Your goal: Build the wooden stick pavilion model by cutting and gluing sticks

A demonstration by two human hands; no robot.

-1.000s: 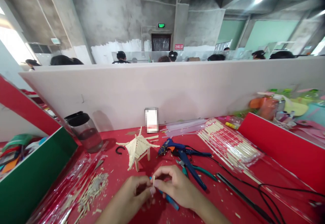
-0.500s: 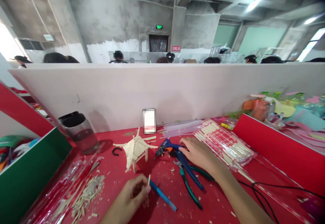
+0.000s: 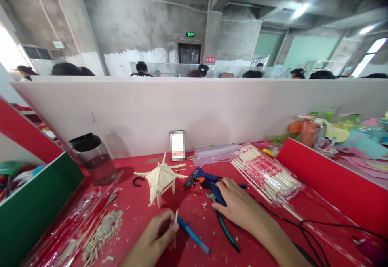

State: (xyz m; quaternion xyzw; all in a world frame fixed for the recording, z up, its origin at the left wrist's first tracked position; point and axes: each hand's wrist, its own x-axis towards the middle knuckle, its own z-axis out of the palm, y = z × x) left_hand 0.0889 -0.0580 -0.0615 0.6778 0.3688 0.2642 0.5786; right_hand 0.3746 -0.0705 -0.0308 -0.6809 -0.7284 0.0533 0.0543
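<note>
My left hand (image 3: 156,236) is low in the middle, closed in a pinch on a short wooden stick (image 3: 176,217) that stands upright. A blue pen-like tool (image 3: 193,235) lies on the red table just right of it. My right hand (image 3: 238,206) rests on the handle of the blue glue gun (image 3: 197,177), with its fingers curled over it. Green-handled pliers (image 3: 226,233) lie under and beside that hand. A small pavilion model made of sticks (image 3: 160,179) stands behind my left hand.
A dark-lidded jar (image 3: 93,158) stands at the back left. Wrapped chopstick packets (image 3: 266,175) and clear glue sticks (image 3: 216,154) lie at the back right. Stick scraps (image 3: 101,234) litter the left. A green box (image 3: 36,208), a red divider (image 3: 327,186) and a black cable (image 3: 303,223) border the space.
My right hand left the stick, reached out to the glue gun and has now settled on its handle, closer to me. My left hand keeps pinching the stick.
</note>
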